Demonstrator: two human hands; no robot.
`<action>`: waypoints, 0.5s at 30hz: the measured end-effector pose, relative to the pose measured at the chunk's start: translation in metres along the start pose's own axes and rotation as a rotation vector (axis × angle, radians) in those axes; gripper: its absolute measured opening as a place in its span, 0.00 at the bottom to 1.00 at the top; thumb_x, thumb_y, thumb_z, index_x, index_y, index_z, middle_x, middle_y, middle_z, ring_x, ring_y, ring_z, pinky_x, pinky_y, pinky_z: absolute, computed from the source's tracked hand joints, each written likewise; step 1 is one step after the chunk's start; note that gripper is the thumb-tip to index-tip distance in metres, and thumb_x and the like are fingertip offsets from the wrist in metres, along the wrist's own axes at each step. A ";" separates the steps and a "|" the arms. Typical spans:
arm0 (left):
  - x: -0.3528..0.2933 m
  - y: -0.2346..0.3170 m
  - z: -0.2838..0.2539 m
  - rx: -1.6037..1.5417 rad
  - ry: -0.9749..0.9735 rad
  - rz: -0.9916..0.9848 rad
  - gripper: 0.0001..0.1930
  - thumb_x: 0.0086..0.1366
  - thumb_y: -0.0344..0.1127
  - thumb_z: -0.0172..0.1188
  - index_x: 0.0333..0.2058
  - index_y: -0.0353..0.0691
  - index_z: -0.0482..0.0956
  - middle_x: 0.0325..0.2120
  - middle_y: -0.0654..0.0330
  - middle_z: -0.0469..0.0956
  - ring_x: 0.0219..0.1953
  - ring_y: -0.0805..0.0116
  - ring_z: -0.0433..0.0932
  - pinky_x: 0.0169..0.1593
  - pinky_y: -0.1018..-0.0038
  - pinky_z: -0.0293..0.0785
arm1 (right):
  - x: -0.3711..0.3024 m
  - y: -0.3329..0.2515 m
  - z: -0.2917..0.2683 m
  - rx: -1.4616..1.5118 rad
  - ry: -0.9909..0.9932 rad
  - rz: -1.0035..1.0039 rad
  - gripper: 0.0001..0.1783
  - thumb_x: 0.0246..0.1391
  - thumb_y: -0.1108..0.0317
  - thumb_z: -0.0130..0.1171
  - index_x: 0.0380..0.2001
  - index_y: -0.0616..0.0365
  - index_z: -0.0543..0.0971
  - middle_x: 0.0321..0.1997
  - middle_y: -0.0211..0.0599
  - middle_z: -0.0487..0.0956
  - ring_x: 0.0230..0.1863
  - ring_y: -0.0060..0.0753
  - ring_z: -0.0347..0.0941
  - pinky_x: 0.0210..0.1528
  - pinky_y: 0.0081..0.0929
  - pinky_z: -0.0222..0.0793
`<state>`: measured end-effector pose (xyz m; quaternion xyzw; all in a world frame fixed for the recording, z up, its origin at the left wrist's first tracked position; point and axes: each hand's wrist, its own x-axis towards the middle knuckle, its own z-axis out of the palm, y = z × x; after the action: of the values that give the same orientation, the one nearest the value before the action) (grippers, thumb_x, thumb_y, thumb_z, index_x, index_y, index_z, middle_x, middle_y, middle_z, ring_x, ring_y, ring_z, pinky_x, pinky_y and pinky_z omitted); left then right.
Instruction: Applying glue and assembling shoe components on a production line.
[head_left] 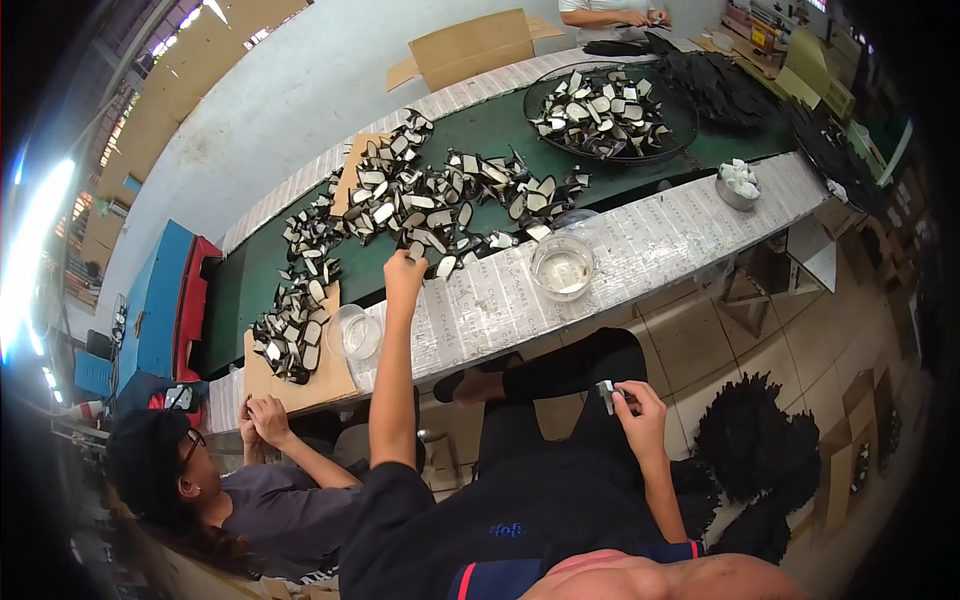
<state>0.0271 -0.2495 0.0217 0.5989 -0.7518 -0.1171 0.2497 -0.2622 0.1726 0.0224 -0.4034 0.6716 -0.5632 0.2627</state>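
My left hand (405, 272) stretches over the near edge of the green belt to a pile of small black pieces with pale oval faces (385, 212). Its fingertips are pinched on one black piece with a pale oval face (416, 250) at the pile's near side. Over my lap, my right hand (640, 405) pinches a small grey-and-white piece (606, 389) between thumb and fingers; its exact kind is too small to tell. A clear round tub (563, 268) stands on the silvery, taped ledge (480, 318), right of my left hand.
Another clear tub (354, 332) stands beside a cardboard sheet (262, 378). A large round black tray (690, 133) and a metal bowl of white pieces (739, 186) lie right. A co-worker (270, 500) sits close at my left; another person (612, 14) works across the belt.
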 end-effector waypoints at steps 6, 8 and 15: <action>-0.099 -0.012 0.013 -1.218 0.033 -0.451 0.18 0.61 0.25 0.58 0.51 0.32 0.74 0.43 0.57 0.81 0.40 0.70 0.80 0.36 0.80 0.74 | 0.013 -0.001 0.003 0.008 -0.012 0.031 0.08 0.57 0.76 0.61 0.41 0.66 0.80 0.42 0.38 0.79 0.35 0.24 0.78 0.36 0.20 0.76; -0.130 -0.012 0.022 -1.270 0.089 -0.512 0.23 0.62 0.27 0.62 0.55 0.33 0.69 0.47 0.56 0.79 0.43 0.69 0.78 0.38 0.78 0.73 | 0.019 -0.004 0.012 0.011 -0.047 0.018 0.08 0.58 0.77 0.60 0.40 0.67 0.80 0.41 0.36 0.79 0.35 0.19 0.75 0.35 0.16 0.73; -0.160 0.025 0.019 -1.130 0.028 -0.327 0.30 0.63 0.28 0.64 0.62 0.32 0.64 0.55 0.49 0.72 0.49 0.67 0.76 0.50 0.75 0.73 | 0.019 -0.012 0.033 0.069 -0.103 -0.001 0.10 0.60 0.77 0.59 0.44 0.68 0.79 0.43 0.36 0.78 0.39 0.20 0.76 0.41 0.18 0.74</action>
<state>0.0213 -0.0915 -0.0201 0.4827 -0.4673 -0.5287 0.5187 -0.2429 0.1381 0.0289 -0.4232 0.6371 -0.5645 0.3104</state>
